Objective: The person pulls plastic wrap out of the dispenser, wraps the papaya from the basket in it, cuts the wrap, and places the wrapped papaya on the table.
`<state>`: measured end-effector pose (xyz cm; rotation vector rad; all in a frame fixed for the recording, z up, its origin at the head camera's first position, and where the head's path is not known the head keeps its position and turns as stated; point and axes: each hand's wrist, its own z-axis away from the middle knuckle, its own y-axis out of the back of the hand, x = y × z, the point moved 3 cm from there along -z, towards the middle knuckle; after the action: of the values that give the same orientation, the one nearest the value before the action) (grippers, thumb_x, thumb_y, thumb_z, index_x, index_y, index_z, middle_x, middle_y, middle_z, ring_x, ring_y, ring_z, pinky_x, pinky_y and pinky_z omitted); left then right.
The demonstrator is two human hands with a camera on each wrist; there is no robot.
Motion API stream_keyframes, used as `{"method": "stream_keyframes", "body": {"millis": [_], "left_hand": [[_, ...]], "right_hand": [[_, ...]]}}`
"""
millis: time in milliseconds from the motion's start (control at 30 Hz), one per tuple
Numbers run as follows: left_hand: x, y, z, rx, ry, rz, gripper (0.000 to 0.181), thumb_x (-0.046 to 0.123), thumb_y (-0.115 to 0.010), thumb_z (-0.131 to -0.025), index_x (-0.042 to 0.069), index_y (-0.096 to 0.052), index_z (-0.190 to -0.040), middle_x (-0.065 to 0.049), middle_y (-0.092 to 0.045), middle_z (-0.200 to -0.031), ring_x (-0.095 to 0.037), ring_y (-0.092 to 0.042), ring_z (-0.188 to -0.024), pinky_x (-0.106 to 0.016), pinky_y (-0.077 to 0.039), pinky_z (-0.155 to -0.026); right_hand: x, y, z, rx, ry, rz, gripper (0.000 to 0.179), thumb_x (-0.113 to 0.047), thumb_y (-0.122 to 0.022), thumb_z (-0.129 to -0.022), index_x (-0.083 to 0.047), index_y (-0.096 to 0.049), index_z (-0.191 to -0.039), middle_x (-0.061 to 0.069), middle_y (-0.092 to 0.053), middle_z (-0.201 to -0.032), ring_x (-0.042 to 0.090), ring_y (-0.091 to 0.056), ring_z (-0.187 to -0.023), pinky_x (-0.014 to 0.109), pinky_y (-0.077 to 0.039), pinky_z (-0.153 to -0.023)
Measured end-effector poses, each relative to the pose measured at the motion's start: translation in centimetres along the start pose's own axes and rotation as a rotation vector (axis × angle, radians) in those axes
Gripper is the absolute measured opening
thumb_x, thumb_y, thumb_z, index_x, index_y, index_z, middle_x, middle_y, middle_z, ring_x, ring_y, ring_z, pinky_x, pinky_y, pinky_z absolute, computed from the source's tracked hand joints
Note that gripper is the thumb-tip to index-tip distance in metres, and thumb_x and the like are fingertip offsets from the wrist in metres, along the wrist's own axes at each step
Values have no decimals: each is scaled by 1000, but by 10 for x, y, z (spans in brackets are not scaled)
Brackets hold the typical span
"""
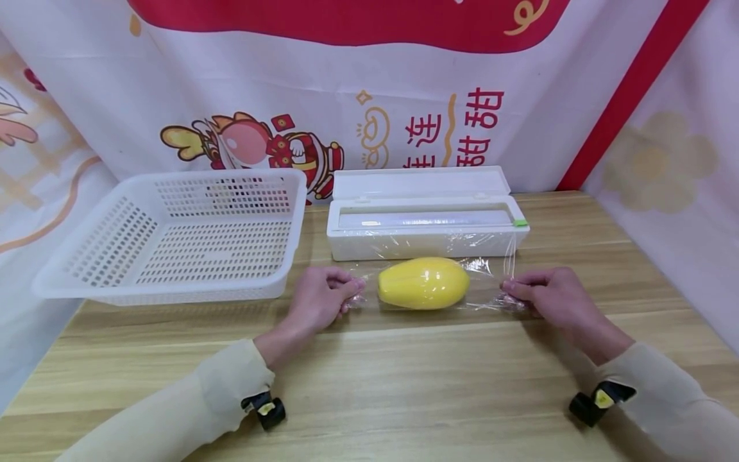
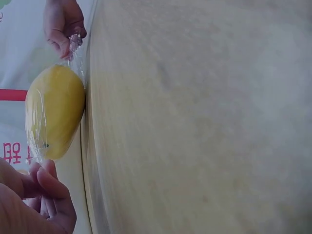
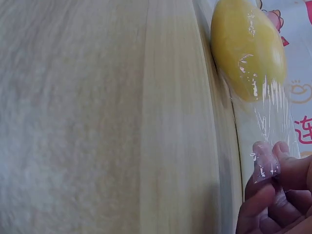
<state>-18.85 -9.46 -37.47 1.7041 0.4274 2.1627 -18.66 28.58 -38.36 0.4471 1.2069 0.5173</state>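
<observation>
A smooth yellow oval fruit (image 1: 424, 283), papaya-like in shape, lies wrapped in clear plastic wrap (image 1: 484, 292) in front of a white box. On its left side my left hand (image 1: 323, 296) pinches the gathered end of the wrap between thumb and fingers. My right hand (image 1: 551, 296) pinches the opposite end, some way off the fruit. The right wrist view shows the film bunched over the fingertips (image 3: 265, 165), with creases running to the fruit (image 3: 249, 48). Close to the fruit's tip (image 2: 54, 114), the left thumb and finger meet on the film.
Behind the fruit stands the white wrap box (image 1: 427, 244), lid up, a roll (image 1: 427, 219) inside and a green tab (image 1: 521, 222) at its right end. A white perforated basket (image 1: 277, 282) sits at the left. Printed cloth (image 1: 369, 77) hangs behind the wooden table (image 1: 404, 398).
</observation>
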Motion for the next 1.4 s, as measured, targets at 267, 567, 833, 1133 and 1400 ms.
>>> {"method": "stream_keyframes", "body": {"millis": [267,567,833,1133,1400], "left_hand": [[-1,1,-1,-15,5,-10,6,15,-78,-96,9,-77,-98,-8,-76,-84,-14,-64,-61,-23,-54,-53],[0,1,-4,-24,13,-17,6,13,-76,-97,7,-76,-99,-8,-76,-84,-14,-65,-62,-24,-54,-54],[-3,2,-6,-28,11,1,6,11,-75,-98,6,-76,-100,-8,-76,-84,-13,-65,-62,-23,-54,-55],[-2,3,-8,-44,-8,26,7,11,-78,-96,4,-77,-99,-9,-79,-84,-12,-65,-60,-22,-54,-54],[-3,6,-5,-46,-30,52,9,13,-80,-94,6,-80,-101,-9,-81,-88,-11,-64,-61,-22,-54,-54]], "right_hand": [[-2,0,0,-37,12,-31,36,-26,-67,-105,1,-73,-130,-10,-72,-91,6,-62,-85,25,-57,-71],[0,-1,-2,-112,7,-199,37,-9,-57,-109,15,-61,-137,-5,-76,-91,4,-69,-76,26,-65,-73],[-1,-2,-1,-148,-1,-234,38,-6,-53,-110,18,-57,-140,-3,-77,-91,5,-72,-78,25,-65,-75],[3,-3,0,-132,12,-233,38,-8,-58,-109,17,-59,-138,-4,-76,-93,4,-70,-77,24,-64,-74],[7,-1,3,-135,17,-233,42,-14,-63,-107,14,-61,-138,-6,-75,-93,4,-69,-78,23,-64,-76]]}}
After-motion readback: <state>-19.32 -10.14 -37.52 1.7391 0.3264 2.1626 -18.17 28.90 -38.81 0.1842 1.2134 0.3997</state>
